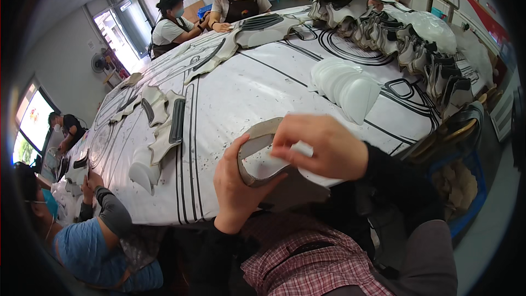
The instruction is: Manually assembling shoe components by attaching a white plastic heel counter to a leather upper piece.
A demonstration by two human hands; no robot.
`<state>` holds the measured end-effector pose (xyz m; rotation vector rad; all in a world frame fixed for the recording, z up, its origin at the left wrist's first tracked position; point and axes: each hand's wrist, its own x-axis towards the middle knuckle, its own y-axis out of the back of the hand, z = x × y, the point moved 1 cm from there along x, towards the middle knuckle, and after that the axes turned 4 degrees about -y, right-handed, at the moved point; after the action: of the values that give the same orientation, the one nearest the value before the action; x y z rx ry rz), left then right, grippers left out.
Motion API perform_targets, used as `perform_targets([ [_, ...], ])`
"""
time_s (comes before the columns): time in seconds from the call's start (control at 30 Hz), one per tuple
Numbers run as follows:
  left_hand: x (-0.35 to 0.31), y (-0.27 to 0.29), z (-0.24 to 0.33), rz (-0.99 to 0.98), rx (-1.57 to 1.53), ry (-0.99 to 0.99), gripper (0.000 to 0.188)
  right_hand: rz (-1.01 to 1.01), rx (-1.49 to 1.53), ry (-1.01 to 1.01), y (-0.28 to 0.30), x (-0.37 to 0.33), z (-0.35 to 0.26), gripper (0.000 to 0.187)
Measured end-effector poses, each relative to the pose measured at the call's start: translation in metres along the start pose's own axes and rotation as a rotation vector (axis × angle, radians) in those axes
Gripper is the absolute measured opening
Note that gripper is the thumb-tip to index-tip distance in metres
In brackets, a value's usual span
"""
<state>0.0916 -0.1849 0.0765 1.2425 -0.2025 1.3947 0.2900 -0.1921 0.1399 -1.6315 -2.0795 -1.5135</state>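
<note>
Close to the table's near edge, my left hand (pixel 233 183) grips a grey curved piece (pixel 262 128) that looks like a shoe upper bent into a loop. Thumb and fingers wrap its left side. My right hand (pixel 326 145) is over the loop's right side, its fingers curled and pinched together at the opening. A bit of white shows by those fingers; I cannot make out what they hold. Beyond my hands lies a fanned stack of white plastic sheets (pixel 345 87) with rounded edges.
Rows of similar grey pieces (pixel 378 35) stand at the far right. More grey pieces with black ribbed pads (pixel 164 123) and white sheets (pixel 143 170) lie leftward on the white-covered table (pixel 219 109). A blue bin (pixel 476 183) stands right. Co-workers (pixel 101 246) sit around the table.
</note>
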Motion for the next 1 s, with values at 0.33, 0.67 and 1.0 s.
perform_targets([
  [0.33, 0.01, -0.001, 0.01, -0.043, 0.044, -0.098, 0.079, -0.006, -0.054, -0.057, -0.029, -0.009, -0.009, 0.015],
  [0.67, 0.029, 0.024, -0.004, 0.01, 0.067, -0.07, 0.036, -0.074, 0.087, -0.065, -0.016, -0.012, 0.015, 0.015],
  [1.0, 0.008, -0.008, 0.02, 0.041, -0.921, 0.424, 0.034, 0.115, 0.258, -0.049, -0.044, -0.002, -0.019, 0.038],
])
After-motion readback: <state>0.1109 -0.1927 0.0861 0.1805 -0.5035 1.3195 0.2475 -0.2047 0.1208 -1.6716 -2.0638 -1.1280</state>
